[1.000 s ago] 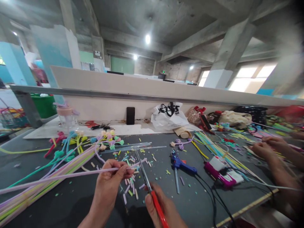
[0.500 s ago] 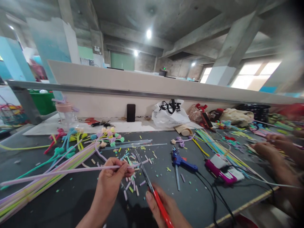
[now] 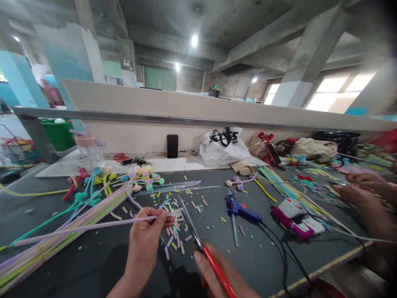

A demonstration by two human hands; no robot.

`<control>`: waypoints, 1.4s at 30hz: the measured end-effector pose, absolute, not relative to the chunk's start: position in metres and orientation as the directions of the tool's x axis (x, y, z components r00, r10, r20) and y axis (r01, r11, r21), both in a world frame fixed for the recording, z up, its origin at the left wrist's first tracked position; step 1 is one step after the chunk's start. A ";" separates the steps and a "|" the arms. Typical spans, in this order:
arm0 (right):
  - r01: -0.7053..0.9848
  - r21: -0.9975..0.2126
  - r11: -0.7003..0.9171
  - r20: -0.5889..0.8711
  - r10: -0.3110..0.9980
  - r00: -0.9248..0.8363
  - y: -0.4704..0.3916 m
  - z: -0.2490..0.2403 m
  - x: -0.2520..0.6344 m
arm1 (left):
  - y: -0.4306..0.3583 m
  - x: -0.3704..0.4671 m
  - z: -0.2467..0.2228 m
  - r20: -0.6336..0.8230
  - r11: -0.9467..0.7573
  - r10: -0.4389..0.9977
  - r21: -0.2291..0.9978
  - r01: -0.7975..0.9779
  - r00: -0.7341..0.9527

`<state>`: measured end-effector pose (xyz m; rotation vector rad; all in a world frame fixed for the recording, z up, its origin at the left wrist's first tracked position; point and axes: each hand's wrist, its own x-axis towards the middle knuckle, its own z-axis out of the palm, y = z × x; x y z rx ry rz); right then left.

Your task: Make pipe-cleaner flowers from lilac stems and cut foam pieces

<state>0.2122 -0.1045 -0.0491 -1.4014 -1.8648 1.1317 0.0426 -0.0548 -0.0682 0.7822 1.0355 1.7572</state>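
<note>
A long lilac pipe cleaner [image 3: 102, 224] is pinched between the thumb and fingers of my left hand [image 3: 148, 231], with a short end sticking out to the right. My right hand [image 3: 217, 269] holds red-handled scissors [image 3: 218, 269], blades pointing up and left, their tips close to that short end. Small cut pieces in lilac, yellow and pink [image 3: 176, 236] lie scattered under and beyond the blades. A bundle of pastel pipe cleaners [image 3: 77, 225] lies to the left.
A blue glue gun [image 3: 243, 212] with black cable lies right of the scissors, near a magenta-and-white power strip [image 3: 293, 223]. Behind are a black phone [image 3: 172, 146], a white bag [image 3: 223, 145] and twisted flower pieces [image 3: 145, 178]. Another person's hands [image 3: 356, 190] work at the right.
The lilac pipe cleaner's end beyond my left fingers is shorter, and its long part has shifted right. The scissors sit slightly further right. The view has shifted a little.
</note>
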 end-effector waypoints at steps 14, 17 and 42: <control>0.536 -0.818 0.206 -0.022 0.921 -0.388 -0.105 -0.042 0.198 | -0.059 0.046 -0.071 0.106 -0.234 0.930 0.909 -0.345 -0.352; 0.545 -0.816 0.194 -0.042 0.920 -0.391 -0.105 -0.041 0.198 | -0.059 0.047 -0.071 0.103 -0.228 0.929 0.915 -0.332 -0.354; 0.466 -0.865 0.187 -0.002 0.927 -0.375 -0.104 -0.050 0.196 | -0.057 0.047 -0.065 0.041 -0.195 0.927 0.901 -0.388 -0.373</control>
